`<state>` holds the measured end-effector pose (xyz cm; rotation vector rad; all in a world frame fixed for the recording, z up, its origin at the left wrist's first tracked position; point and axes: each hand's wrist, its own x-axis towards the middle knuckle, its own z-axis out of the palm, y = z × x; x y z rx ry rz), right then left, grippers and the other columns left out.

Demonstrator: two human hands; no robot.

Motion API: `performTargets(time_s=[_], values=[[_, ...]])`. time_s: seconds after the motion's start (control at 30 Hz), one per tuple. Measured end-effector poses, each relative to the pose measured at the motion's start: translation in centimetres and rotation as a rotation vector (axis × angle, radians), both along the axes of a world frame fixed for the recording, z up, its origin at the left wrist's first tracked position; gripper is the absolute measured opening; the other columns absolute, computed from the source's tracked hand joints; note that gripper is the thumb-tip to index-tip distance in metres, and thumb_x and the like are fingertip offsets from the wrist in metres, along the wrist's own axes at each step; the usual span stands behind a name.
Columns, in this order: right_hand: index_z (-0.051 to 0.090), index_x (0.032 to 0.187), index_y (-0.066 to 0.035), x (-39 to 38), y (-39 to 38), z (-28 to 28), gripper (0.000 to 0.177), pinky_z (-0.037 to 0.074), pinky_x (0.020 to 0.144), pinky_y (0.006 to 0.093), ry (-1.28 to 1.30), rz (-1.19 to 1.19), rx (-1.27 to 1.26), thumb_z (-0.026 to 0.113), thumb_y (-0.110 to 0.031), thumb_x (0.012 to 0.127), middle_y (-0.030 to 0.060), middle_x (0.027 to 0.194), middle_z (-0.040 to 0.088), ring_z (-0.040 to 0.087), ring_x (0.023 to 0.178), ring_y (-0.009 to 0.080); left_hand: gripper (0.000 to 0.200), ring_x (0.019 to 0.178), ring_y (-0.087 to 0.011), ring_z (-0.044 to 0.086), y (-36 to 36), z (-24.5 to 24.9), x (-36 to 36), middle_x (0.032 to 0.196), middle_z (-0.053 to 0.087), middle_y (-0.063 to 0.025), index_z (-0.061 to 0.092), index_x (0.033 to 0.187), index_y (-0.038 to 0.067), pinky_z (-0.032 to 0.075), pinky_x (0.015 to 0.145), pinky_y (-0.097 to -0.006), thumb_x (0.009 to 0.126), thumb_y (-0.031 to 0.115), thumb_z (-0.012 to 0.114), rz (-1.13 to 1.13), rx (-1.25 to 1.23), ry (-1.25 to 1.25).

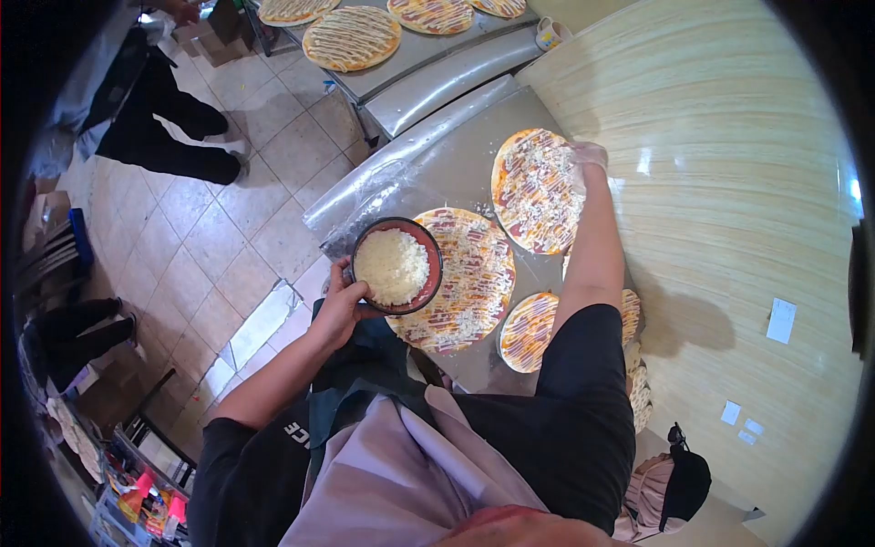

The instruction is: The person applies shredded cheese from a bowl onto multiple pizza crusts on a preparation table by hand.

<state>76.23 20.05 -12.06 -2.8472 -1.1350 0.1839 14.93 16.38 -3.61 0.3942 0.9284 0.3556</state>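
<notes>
My left hand (pixel 342 305) grips the rim of a round bowl (pixel 435 273), dark outside and reddish inside. White grated cheese (pixel 392 266) fills much of it. The bowl overlaps the left edge of a large sauced pizza (pixel 469 283). Over the right edge of another pizza (pixel 538 196), strewn with white shreds, is my right hand (pixel 588 159) in a clear glove. Its fingers are too blurred to tell what they hold. A smaller striped pizza (pixel 529 333) lies nearer my body, left of my right forearm.
More pizzas (pixel 351 38) lie on a metal table at the top, near a small cup (pixel 550 34). A pale wall (pixel 729 182) borders the right side. One person (pixel 169 118) stands at upper left, another (pixel 82 337) at left, and a capped person (pixel 679 488) at lower right.
</notes>
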Motion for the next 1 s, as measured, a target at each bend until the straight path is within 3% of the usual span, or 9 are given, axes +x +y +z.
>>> performTargets(time_s=[0.17,0.27,0.43,0.6,0.67,0.7,0.77,0.87,1.0], values=[[0.071,0.09,-0.016,4.4,-6.0,-0.5,0.017,0.051,0.064,0.0307,0.019,-0.217,-0.324,0.066,-0.022,0.075,0.0046,0.086,0.069,0.064,0.072,0.016,0.063,0.1,-0.0258,0.053,0.0,-0.2,0.4,0.116,0.043,-0.0142,0.02,0.129,0.013,0.055,0.072,-0.0444,0.074,0.0,0.048,-0.006,0.039,0.006],[0.07,0.091,-0.014,2.4,-11.7,0.9,0.021,0.052,0.063,0.0308,-0.295,-0.008,-0.499,0.068,-0.02,0.071,0.0041,0.086,0.068,0.064,0.073,0.0152,0.063,0.099,-0.0254,0.053,0.0,-0.1,0.7,0.116,0.043,-0.0138,0.02,0.129,0.013,0.055,0.071,-0.0441,0.074,0.0,0.048,-0.018,0.025,0.0],[0.07,0.081,-0.013,0.0,-17.9,0.7,0.015,0.052,0.065,0.0302,0.187,-0.188,-0.157,0.068,-0.016,0.067,0.0015,0.084,0.068,0.063,0.074,0.0112,0.066,0.099,-0.0252,0.052,0.2,0.0,1.0,0.114,0.043,-0.0132,0.018,0.13,0.013,0.055,0.071,-0.0438,0.073,0.0,0.048,-0.053,0.03,-0.004],[0.069,0.094,-0.025,-5.7,-18.7,2.7,0.021,0.051,0.074,0.0326,0.145,-0.312,-0.277,0.058,-0.025,0.076,0.0028,0.099,0.067,0.064,0.084,0.0218,0.067,0.101,-0.0264,0.051,0.3,0.7,1.2,0.115,0.041,-0.0139,0.016,0.131,0.012,0.054,0.071,-0.0441,0.073,0.0,0.049,-0.104,0.047,-0.018],[0.065,0.072,-0.007,-6.6,-18.6,4.0,0.008,0.051,0.049,0.0278,0.071,-0.122,-0.166,0.066,-0.015,0.071,0.0065,0.081,0.065,0.06,0.056,0.0135,0.067,0.102,-0.0271,0.051,0.1,0.6,1.1,0.116,0.04,-0.0141,0.016,0.131,0.012,0.054,0.072,-0.0447,0.073,0.0,0.049,-0.119,0.041,-0.014],[0.065,0.072,-0.007,-3.2,-19.7,1.3,0.008,0.051,0.049,0.0278,0.071,-0.122,-0.163,0.066,-0.015,0.071,0.0065,0.081,0.065,0.06,0.056,0.0135,0.067,0.102,-0.0278,0.051,0.1,0.4,1.2,0.117,0.04,-0.0143,0.017,0.131,0.011,0.054,0.073,-0.0453,0.073,0.0,0.049,-0.127,0.033,-0.009],[0.063,0.076,-0.007,3.3,-20.3,-4.6,0.007,0.052,0.048,0.0307,0.445,-0.313,0.259,0.066,-0.011,0.072,0.0114,0.081,0.064,0.06,0.056,0.0167,0.067,0.104,-0.0282,0.05,-0.2,-0.1,1.0,0.117,0.039,-0.0145,0.017,0.131,0.012,0.053,0.073,-0.0456,0.073,0.0,0.049,-0.14,0.04,-0.002],[0.061,0.081,-0.007,2.0,-15.6,-0.2,0.007,0.052,0.047,0.0315,0.613,-0.671,0.544,0.063,-0.01,0.076,0.0132,0.078,0.062,0.059,0.053,0.0195,0.066,0.106,-0.0286,0.049,-0.9,-0.3,1.1,0.118,0.039,-0.0147,0.018,0.131,0.012,0.053,0.074,-0.0461,0.073,0.0,0.048,-0.149,0.047,0.019],[0.063,0.089,-0.009,4.7,-12.6,-1.7,0.013,0.055,0.056,0.033,0.173,-0.396,0.011,0.057,-0.016,0.081,0.0141,0.087,0.065,0.064,0.067,0.0214,0.066,0.107,-0.028,0.047,-1.5,-0.6,1.8,0.117,0.039,-0.014,0.018,0.131,0.013,0.053,0.075,-0.0461,0.073,0.0,0.048,-0.144,0.018,0.054]])
